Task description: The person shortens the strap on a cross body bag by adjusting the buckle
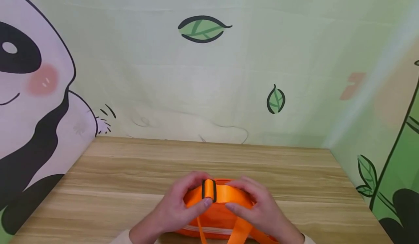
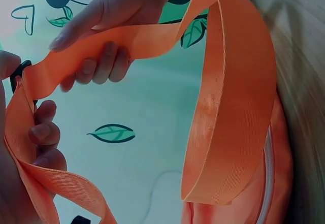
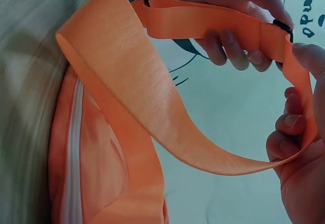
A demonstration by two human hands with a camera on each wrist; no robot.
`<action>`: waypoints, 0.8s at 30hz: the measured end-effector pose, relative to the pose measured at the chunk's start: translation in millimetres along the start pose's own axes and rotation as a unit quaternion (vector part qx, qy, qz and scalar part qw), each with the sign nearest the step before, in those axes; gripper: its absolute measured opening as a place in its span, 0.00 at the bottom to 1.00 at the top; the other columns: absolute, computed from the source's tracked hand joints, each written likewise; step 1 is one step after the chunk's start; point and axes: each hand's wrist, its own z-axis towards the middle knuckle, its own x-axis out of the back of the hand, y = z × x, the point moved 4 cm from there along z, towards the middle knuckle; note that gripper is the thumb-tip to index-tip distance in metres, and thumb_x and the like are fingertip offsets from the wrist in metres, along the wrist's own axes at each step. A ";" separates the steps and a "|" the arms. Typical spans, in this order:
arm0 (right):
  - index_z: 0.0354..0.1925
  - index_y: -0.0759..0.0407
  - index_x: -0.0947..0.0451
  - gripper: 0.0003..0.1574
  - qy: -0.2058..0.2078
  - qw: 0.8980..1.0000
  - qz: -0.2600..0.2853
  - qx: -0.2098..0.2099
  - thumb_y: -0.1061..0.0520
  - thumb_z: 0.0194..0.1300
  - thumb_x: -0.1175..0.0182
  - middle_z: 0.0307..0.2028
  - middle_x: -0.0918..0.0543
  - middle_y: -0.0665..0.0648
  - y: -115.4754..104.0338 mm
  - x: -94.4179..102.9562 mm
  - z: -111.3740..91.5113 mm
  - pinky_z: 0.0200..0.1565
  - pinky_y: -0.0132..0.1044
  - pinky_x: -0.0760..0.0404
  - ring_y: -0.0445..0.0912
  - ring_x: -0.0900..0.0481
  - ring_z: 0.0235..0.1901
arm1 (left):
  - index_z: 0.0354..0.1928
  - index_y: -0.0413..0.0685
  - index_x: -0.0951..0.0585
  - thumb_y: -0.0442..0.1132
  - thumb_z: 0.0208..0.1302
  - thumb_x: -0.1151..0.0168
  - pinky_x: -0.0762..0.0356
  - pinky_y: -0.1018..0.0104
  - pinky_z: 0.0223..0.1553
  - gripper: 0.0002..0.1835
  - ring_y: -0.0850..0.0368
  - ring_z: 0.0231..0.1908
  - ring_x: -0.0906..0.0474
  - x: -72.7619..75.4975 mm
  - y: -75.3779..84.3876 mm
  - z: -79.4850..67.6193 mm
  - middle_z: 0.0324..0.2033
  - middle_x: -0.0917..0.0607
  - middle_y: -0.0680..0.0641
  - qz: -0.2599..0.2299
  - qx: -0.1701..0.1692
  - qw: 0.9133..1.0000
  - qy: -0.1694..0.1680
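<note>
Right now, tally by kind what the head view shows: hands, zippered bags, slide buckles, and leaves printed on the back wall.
Hands: 2 (left hand, right hand)
Zippered bags: 1 (orange zippered bag)
Slide buckles: 1 (black slide buckle, on the orange strap)
Leaves on the back wall: 2 (larger leaf, smaller leaf)
Total: 6

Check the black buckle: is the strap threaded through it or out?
Threaded: in the head view, the orange strap passes between the sides of the black buckle.
</note>
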 end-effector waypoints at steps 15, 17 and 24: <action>0.61 0.53 0.17 0.24 -0.013 1.000 -0.005 0.010 0.62 0.70 0.27 0.51 0.13 0.55 -6.5 -15.4 7.0 0.41 0.33 0.15 0.42 0.18 0.43 | 0.63 0.39 0.21 0.31 0.70 0.31 0.11 0.63 0.45 0.21 0.60 0.43 0.13 -5.1 -1.4 1.7 0.49 0.09 0.43 0.003 0.016 1.000 -0.001; 0.61 0.52 0.17 0.24 -0.016 1.000 -0.014 0.016 0.61 0.69 0.26 0.50 0.13 0.54 -6.2 -14.9 6.9 0.40 0.33 0.15 0.41 0.19 0.42 | 0.62 0.39 0.20 0.31 0.70 0.31 0.11 0.63 0.45 0.20 0.60 0.43 0.13 -3.4 -1.8 1.1 0.48 0.09 0.42 0.003 0.022 1.000 0.007; 0.61 0.53 0.17 0.24 -0.006 0.999 -0.032 -0.011 0.62 0.68 0.25 0.51 0.12 0.54 2.3 -5.1 -1.7 0.39 0.34 0.13 0.39 0.18 0.41 | 0.62 0.42 0.20 0.31 0.71 0.33 0.13 0.65 0.46 0.19 0.60 0.41 0.14 10.3 -2.5 -3.1 0.44 0.09 0.41 0.009 0.045 0.998 0.045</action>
